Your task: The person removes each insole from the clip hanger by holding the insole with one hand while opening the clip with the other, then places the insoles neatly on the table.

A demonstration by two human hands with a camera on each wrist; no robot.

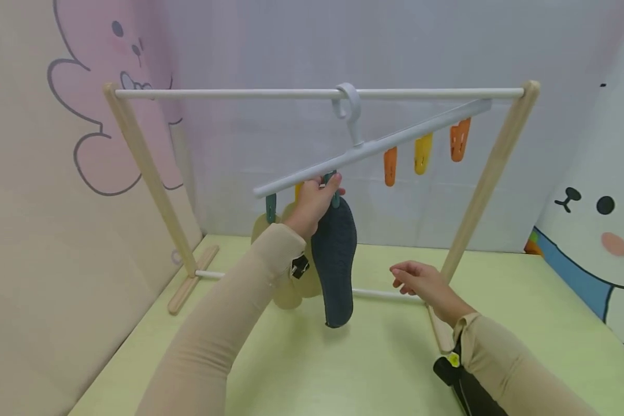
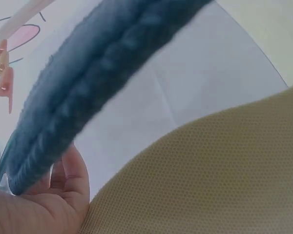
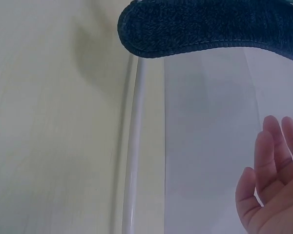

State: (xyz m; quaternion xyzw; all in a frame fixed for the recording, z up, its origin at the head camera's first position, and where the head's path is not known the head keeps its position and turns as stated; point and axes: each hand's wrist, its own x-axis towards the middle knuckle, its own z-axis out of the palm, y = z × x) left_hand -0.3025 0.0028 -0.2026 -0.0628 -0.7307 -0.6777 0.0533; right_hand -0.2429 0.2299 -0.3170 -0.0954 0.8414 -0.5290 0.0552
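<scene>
Pale-yellow insoles [image 1: 312,281], left of centre. Left hand [image 1: 314,205], mid-frame, pinching a green clip [image 1: 335,200]. Dark-blue insole [image 1: 335,263], mid-frame, beneath that clip. Three clips [image 1: 423,154], orange and yellow, upper right. Right hand [image 1: 425,286], lower right, fingers relaxed.

The left hand [image 1: 314,205] pinches up high; the right hand [image 1: 425,284] (loosely bent) hovers lower.

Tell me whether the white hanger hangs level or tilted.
Tilted: the white hanger slopes, its left end, beyond the dark insole, well below its right end.
</scene>
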